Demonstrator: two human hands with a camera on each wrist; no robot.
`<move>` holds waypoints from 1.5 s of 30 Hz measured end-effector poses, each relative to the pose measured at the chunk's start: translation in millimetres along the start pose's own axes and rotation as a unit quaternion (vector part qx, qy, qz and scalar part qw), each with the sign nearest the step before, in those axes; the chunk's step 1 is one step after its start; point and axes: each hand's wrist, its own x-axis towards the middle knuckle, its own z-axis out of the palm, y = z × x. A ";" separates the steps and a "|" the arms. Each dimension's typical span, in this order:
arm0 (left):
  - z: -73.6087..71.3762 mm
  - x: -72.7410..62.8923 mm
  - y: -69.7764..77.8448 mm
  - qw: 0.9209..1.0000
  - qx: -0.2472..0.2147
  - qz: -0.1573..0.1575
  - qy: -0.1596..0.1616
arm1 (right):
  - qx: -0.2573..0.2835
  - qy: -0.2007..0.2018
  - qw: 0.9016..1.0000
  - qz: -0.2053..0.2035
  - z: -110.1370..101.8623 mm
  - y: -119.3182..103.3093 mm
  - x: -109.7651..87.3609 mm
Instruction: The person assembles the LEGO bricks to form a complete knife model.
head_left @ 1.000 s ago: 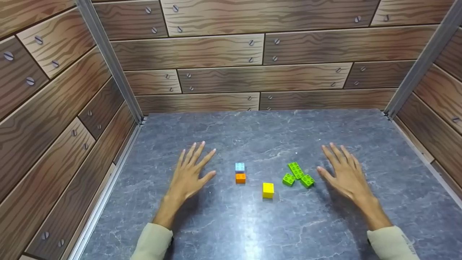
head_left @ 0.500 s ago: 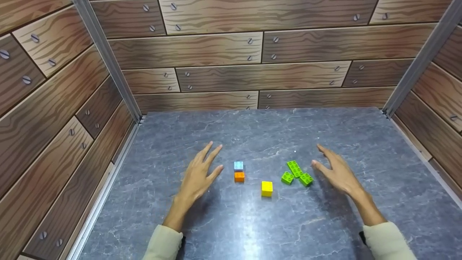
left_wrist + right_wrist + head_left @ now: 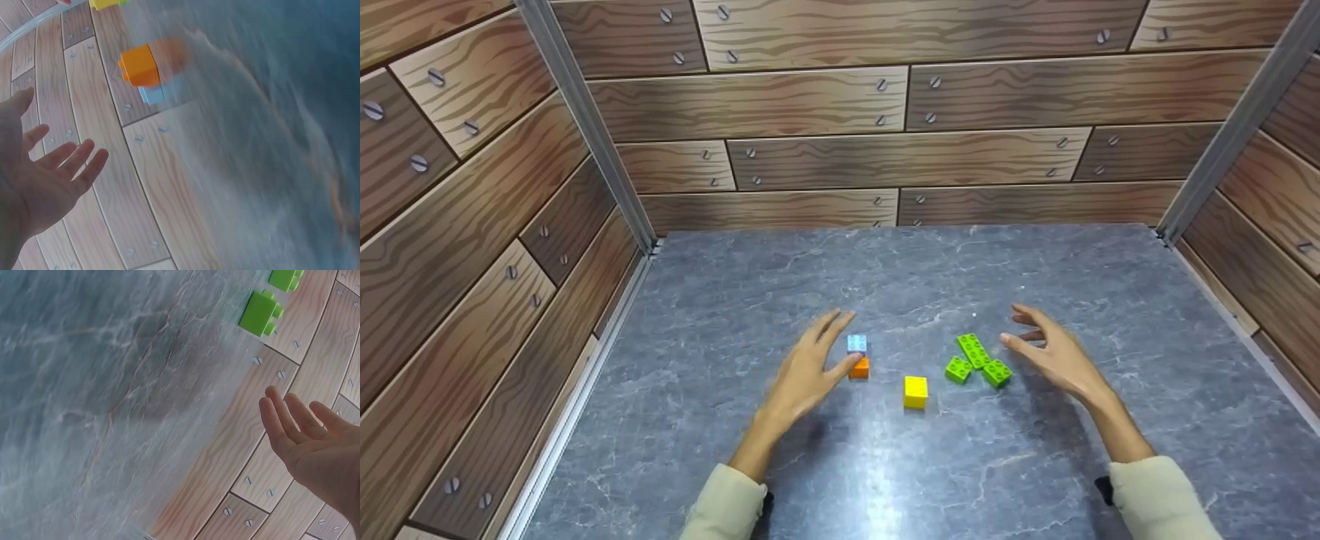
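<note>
My left hand, fingers spread and holding nothing, hovers just left of two small building bricks. Its thumb overlaps the orange brick in the head view. The light blue brick sits right behind the orange one. In the left wrist view, the orange brick stands apart from the fingers. My right hand, also holding nothing with its fingers loosely bent, is to the right of the green bricks. These are a long green brick and two short ones, a left green brick and a right green brick.
A yellow brick stands on the grey marbled table, between the orange brick and the green ones. Wood-patterned panels wall in the table at the back, left and right.
My left hand has moved right, up to the orange and blue bricks. The right hand has shifted slightly left, and its fingers have bent more. The bricks have stayed in place.
</note>
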 end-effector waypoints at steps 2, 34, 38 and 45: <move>2.5 -0.2 3.3 1.000 -0.021 -0.007 -0.012 | 0.005 -0.002 1.000 0.006 1.0 1.1 1.1; 38.4 6.9 28.0 0.983 -0.116 -0.056 -0.134 | 0.085 -0.049 0.993 0.067 14.8 3.0 24.0; 41.7 9.9 27.1 0.979 -0.124 -0.060 -0.150 | 0.099 -0.059 0.990 0.078 16.1 5.3 28.0; 47.6 13.0 23.5 0.970 -0.143 -0.078 -0.178 | 0.105 -0.069 0.987 0.100 21.8 12.5 31.1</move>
